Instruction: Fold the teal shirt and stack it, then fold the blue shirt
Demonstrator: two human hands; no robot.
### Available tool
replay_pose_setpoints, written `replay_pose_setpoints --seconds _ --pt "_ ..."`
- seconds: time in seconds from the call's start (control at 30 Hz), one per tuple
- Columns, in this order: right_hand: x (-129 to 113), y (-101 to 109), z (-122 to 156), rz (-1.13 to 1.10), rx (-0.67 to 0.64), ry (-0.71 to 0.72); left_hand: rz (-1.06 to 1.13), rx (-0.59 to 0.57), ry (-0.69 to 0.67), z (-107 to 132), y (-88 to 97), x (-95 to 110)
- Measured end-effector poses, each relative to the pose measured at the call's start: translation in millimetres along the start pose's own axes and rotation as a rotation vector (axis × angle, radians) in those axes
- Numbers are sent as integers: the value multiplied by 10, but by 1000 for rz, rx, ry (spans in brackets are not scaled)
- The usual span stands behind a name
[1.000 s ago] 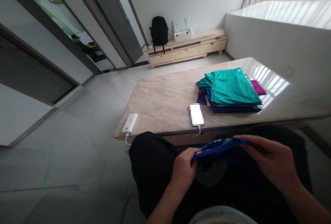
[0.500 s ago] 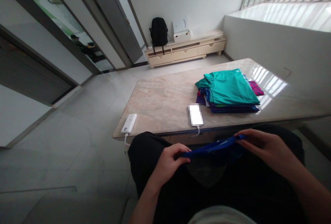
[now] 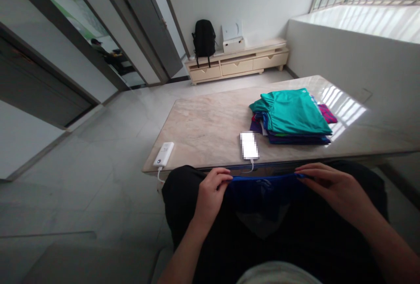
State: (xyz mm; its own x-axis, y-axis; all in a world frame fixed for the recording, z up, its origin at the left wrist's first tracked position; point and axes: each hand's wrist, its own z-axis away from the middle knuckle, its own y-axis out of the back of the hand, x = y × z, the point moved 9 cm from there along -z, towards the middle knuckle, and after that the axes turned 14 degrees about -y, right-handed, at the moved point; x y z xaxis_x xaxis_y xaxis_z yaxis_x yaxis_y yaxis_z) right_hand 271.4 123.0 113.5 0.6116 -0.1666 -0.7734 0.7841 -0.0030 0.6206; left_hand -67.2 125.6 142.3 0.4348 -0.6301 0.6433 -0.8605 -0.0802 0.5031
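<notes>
A: Any writing readable?
B: None; the phone [image 3: 249, 145] on the table [image 3: 203, 131] is blurred.
A: Counts?
B: One phone, one power bank [image 3: 163, 154], one clothes stack [image 3: 291, 117].
A: Hands?
B: Left hand [image 3: 211, 190] and right hand [image 3: 331, 187] each pinch a blue garment [image 3: 262, 187] stretched over the lap.

1. In front of my knees stands a marble-topped table [image 3: 210, 126], pale beige and glossy, with window glare on its right part.
2. On it, right of the middle, lies a stack of folded clothes [image 3: 292, 117], a teal garment on top.
3. Just left of the stack, at the near edge, lies a white phone [image 3: 249, 145] with a cable plugged in.
4. At the near left corner lies a white power bank [image 3: 164, 154], well apart from the phone, its cable hanging over the edge.
</notes>
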Motion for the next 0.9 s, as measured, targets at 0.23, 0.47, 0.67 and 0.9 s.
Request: replay_pose_setpoints --seconds 0.23,0.47,0.67,0.9 --pt "335 -111 -127 82 38 -188 14 -7 116 74 -49 -236" --pt "177 -172 -92 -122 24 -163 126 52 239 127 5 -432" --pt "14 -159 -43 -293 -193 -105 -162 -17 -11 49 81 -189" --pt "-256 -23 53 -216 -112 171 -375 -52 -21 97 67 -172"
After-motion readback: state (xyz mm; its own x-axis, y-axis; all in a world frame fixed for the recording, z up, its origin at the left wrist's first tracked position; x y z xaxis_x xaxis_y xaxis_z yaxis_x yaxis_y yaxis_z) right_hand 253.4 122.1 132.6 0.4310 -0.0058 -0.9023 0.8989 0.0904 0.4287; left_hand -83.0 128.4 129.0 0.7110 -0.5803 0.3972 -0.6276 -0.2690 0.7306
